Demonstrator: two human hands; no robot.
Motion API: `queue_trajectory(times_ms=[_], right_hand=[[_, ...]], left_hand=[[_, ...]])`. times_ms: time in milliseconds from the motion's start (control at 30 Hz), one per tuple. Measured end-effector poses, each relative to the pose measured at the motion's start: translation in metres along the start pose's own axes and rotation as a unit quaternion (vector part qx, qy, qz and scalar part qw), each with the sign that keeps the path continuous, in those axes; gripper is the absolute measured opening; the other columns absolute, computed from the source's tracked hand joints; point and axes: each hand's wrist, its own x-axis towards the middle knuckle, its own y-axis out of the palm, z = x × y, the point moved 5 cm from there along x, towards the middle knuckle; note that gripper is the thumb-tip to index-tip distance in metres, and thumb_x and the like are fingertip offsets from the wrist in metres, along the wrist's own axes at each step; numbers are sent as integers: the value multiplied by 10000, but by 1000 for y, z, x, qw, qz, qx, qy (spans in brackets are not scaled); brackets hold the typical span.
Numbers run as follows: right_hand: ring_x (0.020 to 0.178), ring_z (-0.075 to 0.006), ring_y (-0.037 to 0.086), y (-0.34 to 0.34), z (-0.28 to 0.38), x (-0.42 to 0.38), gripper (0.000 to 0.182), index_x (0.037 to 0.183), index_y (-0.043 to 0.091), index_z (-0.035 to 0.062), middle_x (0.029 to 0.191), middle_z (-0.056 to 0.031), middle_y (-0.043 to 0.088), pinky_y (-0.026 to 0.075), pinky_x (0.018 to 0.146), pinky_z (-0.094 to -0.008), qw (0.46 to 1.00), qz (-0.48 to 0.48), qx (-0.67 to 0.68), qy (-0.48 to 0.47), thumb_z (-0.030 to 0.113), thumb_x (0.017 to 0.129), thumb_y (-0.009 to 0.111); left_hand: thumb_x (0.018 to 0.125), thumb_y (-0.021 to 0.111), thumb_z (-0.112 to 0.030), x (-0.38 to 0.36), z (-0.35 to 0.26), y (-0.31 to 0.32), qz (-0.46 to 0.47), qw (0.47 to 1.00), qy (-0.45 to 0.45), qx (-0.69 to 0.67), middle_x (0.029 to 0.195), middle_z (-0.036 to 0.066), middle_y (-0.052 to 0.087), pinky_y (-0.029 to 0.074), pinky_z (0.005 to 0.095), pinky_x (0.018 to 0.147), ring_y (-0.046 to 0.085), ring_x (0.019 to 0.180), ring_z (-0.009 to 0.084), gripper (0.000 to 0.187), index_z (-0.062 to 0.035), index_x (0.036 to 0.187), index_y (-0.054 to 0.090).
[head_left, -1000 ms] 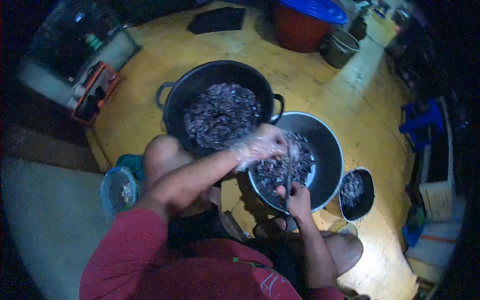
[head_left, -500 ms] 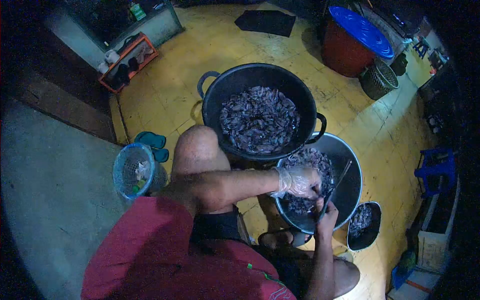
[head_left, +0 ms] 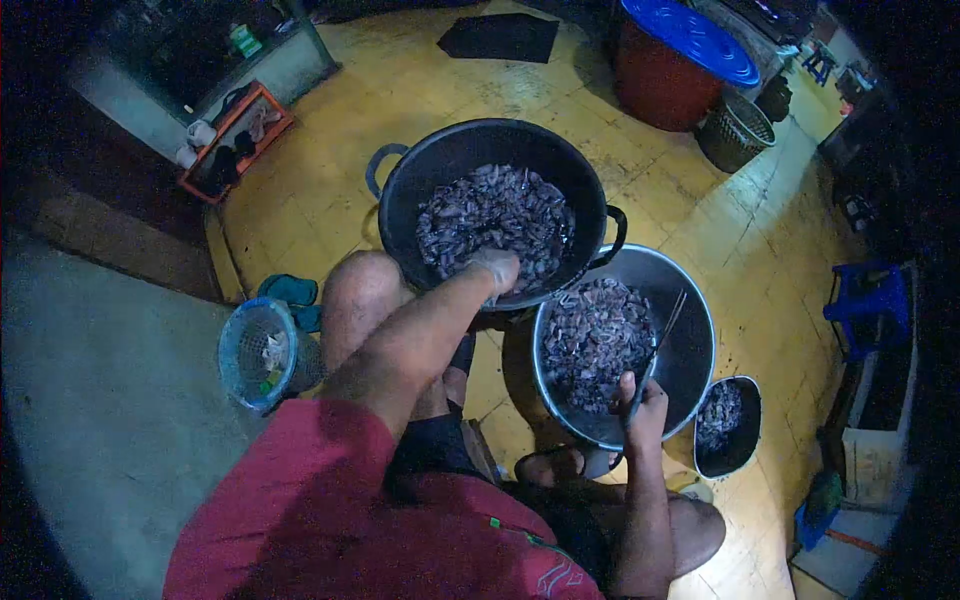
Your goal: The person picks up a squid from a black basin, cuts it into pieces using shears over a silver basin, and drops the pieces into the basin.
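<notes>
My left hand (head_left: 497,270), in a clear plastic glove, reaches into a black two-handled tub (head_left: 400,225) and touches the heap of wet, dark pieces that look like small squid (head_left: 520,205). Its fingers point down and are mostly hidden. My bare right hand (head_left: 646,412) is closed around a long, thin-bladed knife (head_left: 668,335), the blade slanting up and away over a metal basin (head_left: 690,375). Inside that basin lies a pile of similar, paler pieces (head_left: 600,340). A small dark container (head_left: 738,452) beside the basin holds more bits.
A blue mesh basket (head_left: 245,375) with litter stands left of my knee, by green slippers (head_left: 290,290). Farther off are a red barrel with a blue lid (head_left: 690,45), a woven basket (head_left: 735,135), an orange rack (head_left: 240,140) and a blue stool (head_left: 868,300).
My left hand has left the metal basin, where it was beside my right hand, and moved up and left into the black tub. My right hand stays over the basin with the knife.
</notes>
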Motion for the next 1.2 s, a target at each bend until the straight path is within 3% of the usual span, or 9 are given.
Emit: queue_trajectory(times_ms=[367,467,600,767,867,933,1033,1133,1200], right_hand=[[744,-151,598,5,14,-6,477,927,677,-17,794,-110,683,478,706,-316,999,24,-16,13,453,848,673],[743,-159,603,7,15,-4,482,898,677,-18,782,-118,681,475,705,-328,1000,21,-15,8,460,840,680],[727,-184,602,5,7,-1,509,863,672,-24,757,-136,668,471,698,-349,999,22,-49,8,483,819,694],[692,-198,583,4,9,-2,535,857,662,-30,731,-140,653,469,688,-346,997,26,-71,28,501,806,700],[697,-211,603,6,10,-3,542,868,660,-29,732,-135,656,475,693,-350,999,28,-35,-3,508,805,696],[716,-227,629,10,13,-4,550,903,663,-27,746,-138,663,484,704,-360,998,45,-14,35,513,801,695],[733,-238,645,8,22,-6,579,942,669,-23,764,-144,669,490,713,-367,997,42,-67,-11,535,787,697],[740,-237,642,13,26,-10,601,965,671,-20,777,-148,673,491,719,-372,994,86,-71,4,550,775,697],[749,-237,643,15,32,-14,605,948,672,-8,776,-150,670,490,720,-376,994,95,-51,-11,569,766,694]], left_hand=[[861,467,-116,34,13,27,-23,1000,-1,5,1115,245,637,505,457,869,645,1009,364,307,47,1029,665],[828,539,-205,23,9,22,67,995,44,52,1031,217,677,514,454,810,667,929,337,328,44,987,679],[851,525,-284,-9,-16,-9,136,987,9,79,1200,190,628,462,415,959,609,1106,333,426,0,1143,647],[869,462,-207,10,1,-16,36,998,36,46,1117,231,641,499,432,861,640,1014,364,358,24,1057,662],[962,456,-361,12,7,-47,-35,999,33,-8,1096,215,650,480,457,848,614,1005,413,405,-18,1060,647],[966,496,-327,3,-6,-73,-91,991,90,-26,1090,188,661,494,420,795,653,947,331,360,-36,1135,621],[950,581,-275,-26,-36,-103,-61,921,106,-369,864,14,658,454,270,605,539,674,84,291,-52,1121,657],[945,600,-218,-69,-86,-126,-100,847,212,-478,939,-43,660,437,221,596,533,697,40,268,-74,1165,655],[944,590,-157,-78,-103,-119,-57,822,206,-527,1081,-1,673,478,229,767,580,864,56,290,-14,1195,618]])
